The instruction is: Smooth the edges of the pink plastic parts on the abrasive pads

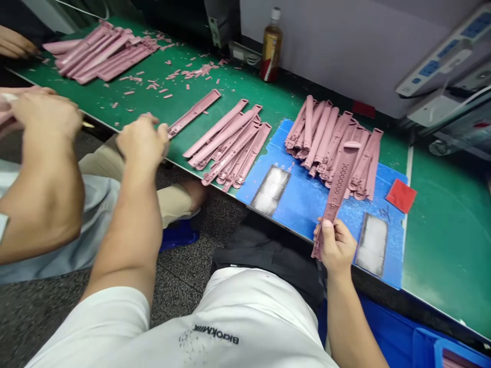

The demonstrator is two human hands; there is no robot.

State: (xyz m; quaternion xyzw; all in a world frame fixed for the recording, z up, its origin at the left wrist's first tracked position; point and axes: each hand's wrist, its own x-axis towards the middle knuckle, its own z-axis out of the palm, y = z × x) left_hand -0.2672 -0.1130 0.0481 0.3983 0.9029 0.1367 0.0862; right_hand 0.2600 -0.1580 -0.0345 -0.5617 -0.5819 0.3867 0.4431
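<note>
So, three heaps of pink strips are laid out on the green tabletop (448, 220): a far-left heap (107, 51), a middle heap (226, 136) and a right heap (320, 135) (way too overlapped to be counted strip by strip). One blue sheet (299, 209) is partly covered by the right heap, and two greyish-white rectangles (271, 190) are seen on it. Also spotted: one bottle (271, 48), one bright red square (401, 196) and one darker red piece (363, 109). Two hands of others (48, 115) are seen at far left.

One pink strip (339, 176) is held tilted in the right hand (338, 246), thumb pressed on its face, over the blue sheet and in front of the right heap. It's long and slim, marked with a row of loopy shapes and topped by a paler rounded lip. One loose strip (195, 112) is touched at its near end by the left hand (141, 138); whether it's gripped can't be told.
</note>
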